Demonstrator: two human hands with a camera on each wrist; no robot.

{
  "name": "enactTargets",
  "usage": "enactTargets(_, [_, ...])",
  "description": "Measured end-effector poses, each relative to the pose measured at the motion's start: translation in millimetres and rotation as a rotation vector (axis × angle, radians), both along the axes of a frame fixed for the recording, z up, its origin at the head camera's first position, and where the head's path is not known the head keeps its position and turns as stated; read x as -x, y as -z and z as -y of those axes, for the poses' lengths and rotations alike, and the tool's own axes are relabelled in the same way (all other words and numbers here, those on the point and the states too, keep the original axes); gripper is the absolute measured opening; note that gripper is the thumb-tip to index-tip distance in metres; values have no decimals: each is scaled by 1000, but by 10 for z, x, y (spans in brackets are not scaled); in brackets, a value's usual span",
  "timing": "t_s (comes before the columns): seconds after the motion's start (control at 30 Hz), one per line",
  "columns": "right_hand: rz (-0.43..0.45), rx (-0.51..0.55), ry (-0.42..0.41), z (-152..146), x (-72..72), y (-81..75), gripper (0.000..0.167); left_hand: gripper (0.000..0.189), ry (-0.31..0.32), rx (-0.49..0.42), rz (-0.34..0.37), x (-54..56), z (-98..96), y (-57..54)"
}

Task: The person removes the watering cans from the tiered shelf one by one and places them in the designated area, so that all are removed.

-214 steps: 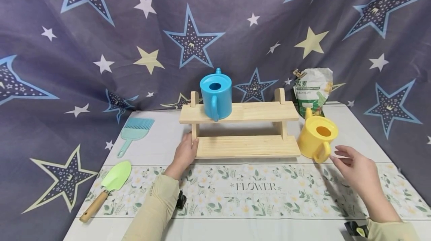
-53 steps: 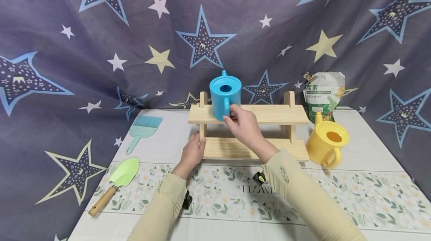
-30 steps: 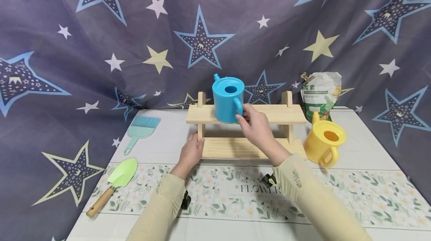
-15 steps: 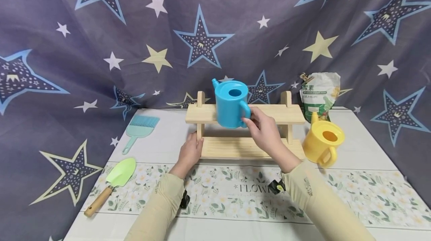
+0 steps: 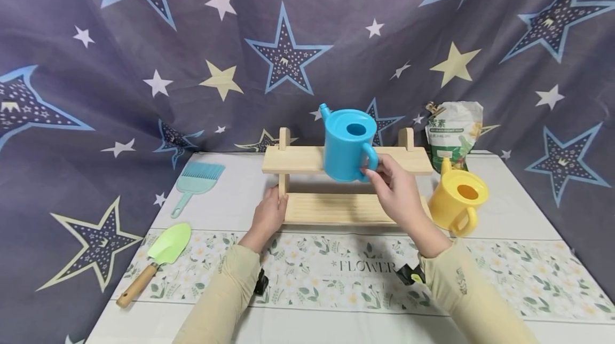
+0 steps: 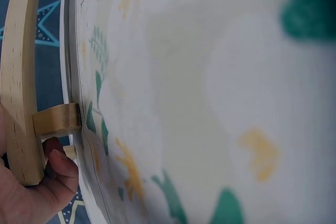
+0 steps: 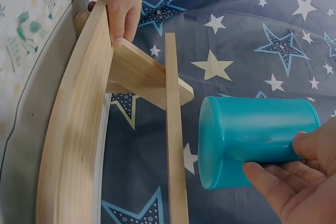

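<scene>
A two-tier wooden plant rack (image 5: pixel 331 209) stands in the middle of the table. My left hand (image 5: pixel 268 215) grips the left end of its lower board, the fingers curled around the edge in the left wrist view, beside the upright (image 6: pixel 58 119). Pinched by the handle in my right hand (image 5: pixel 400 193) is a blue watering can (image 5: pixel 343 153), spout pointing to the back left. The right wrist view has the can (image 7: pixel 247 124) apart from the upper board (image 7: pixel 176 145). Right of the rack sits a yellow watering can (image 5: pixel 447 202), its handle toward the front.
At the left lie a teal brush (image 5: pixel 198 177) and a green trowel (image 5: pixel 169 244) with a wooden handle. Behind the yellow can, a clipped white-and-green bag (image 5: pixel 454 130) leans by the star-patterned curtain (image 5: pixel 192 39). A floral-banded cloth (image 5: pixel 355 285) covers the table.
My right hand went from beside the yellow can to the blue can's handle. It has lifted the blue can off the upper board and moved it right. My left hand keeps holding the rack.
</scene>
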State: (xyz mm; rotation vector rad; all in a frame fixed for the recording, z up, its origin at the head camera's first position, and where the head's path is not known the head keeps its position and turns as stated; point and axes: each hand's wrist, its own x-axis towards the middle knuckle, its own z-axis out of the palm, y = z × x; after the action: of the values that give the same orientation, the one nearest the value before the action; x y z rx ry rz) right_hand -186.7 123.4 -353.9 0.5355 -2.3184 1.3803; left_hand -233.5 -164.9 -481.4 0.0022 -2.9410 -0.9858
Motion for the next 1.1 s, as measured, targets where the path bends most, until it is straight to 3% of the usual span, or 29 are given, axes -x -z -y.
enactTargets(0.23, [-34, 9, 15, -185, -90, 8, 21, 51, 12, -1, -3, 5, -2, 8])
enactTargets(0.7, [-116, -40, 120, -550, -308, -15, 21, 51, 3, 12, -13, 19, 15, 12])
enactTargets(1.1, [-67, -67, 204, -851, -456, 63, 29, 52, -1, 4, 0, 9, 8, 2])
